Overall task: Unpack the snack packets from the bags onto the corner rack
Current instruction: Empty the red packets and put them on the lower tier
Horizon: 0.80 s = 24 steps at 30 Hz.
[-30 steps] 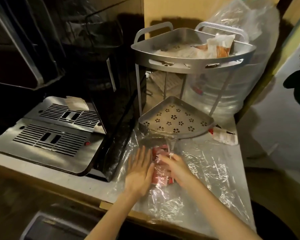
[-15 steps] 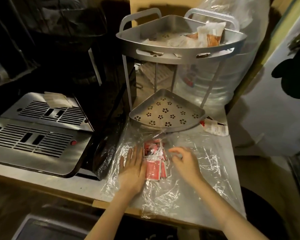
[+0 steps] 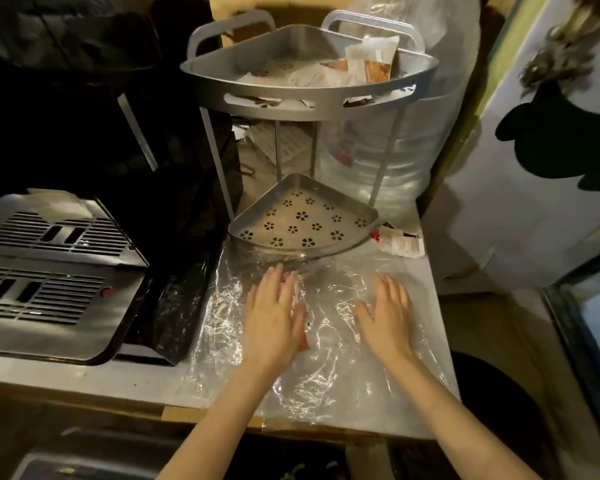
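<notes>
**A:** What does the head view show?

**B:** A clear plastic bag (image 3: 329,327) lies flat on the counter (image 3: 84,375), at its right end. The left hand (image 3: 274,317) lies flat, fingers straight, on red snack packets (image 3: 300,306) inside the bag. The right hand (image 3: 388,317) presses flat on the plastic just beside, gripping nothing.

**A:** And the corner rack (image 3: 309,95)?

**B:** At the counter's far right corner; packets (image 3: 371,60) lie in its top tier.
</notes>
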Each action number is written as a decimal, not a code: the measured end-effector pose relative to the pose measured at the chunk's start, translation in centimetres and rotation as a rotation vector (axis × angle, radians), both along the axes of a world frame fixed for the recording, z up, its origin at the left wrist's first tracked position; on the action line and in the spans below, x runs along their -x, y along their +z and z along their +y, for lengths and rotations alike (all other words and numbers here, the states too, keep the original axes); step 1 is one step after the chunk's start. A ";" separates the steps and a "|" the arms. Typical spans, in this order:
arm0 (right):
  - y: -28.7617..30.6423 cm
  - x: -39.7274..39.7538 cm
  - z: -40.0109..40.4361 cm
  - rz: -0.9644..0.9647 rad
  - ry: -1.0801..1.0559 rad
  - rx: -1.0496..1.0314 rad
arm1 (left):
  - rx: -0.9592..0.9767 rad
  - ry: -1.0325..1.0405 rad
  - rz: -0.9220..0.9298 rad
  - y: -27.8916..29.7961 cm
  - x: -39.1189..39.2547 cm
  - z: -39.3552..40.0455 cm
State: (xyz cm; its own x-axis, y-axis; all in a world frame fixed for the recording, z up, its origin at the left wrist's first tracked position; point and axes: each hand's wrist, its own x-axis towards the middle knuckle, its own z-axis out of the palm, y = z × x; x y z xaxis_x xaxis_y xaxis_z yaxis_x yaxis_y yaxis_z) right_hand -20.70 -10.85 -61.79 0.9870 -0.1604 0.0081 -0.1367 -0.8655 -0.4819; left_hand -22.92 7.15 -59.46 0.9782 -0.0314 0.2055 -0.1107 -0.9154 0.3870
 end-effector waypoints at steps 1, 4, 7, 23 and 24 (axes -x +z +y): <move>0.1 -0.1 -0.3 0.009 -0.027 -0.001 | -0.045 -0.078 -0.034 -0.2 0.0 -0.9; 0.2 -0.2 -1.2 0.061 -0.124 0.019 | -0.170 -0.269 -0.012 -1.5 0.3 -3.4; 0.5 -0.2 -1.9 0.123 -0.210 0.022 | -0.275 -0.297 0.143 -2.8 0.1 -4.9; 2.9 -1.7 -6.2 0.481 -0.216 -0.815 | -0.280 -0.321 0.243 -4.9 0.1 -4.9; 3.2 -1.8 -6.3 0.472 -0.189 -0.811 | -0.268 -0.318 0.227 -5.0 0.1 -4.8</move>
State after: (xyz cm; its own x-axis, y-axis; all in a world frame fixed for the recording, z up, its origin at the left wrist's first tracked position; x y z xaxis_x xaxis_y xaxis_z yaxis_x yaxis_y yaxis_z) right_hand -18.93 -17.15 -58.64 0.8173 -0.0998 -0.5675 -0.5735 -0.2361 -0.7845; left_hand -23.04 2.31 -64.47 0.9306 -0.3595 -0.0687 -0.3417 -0.9206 0.1890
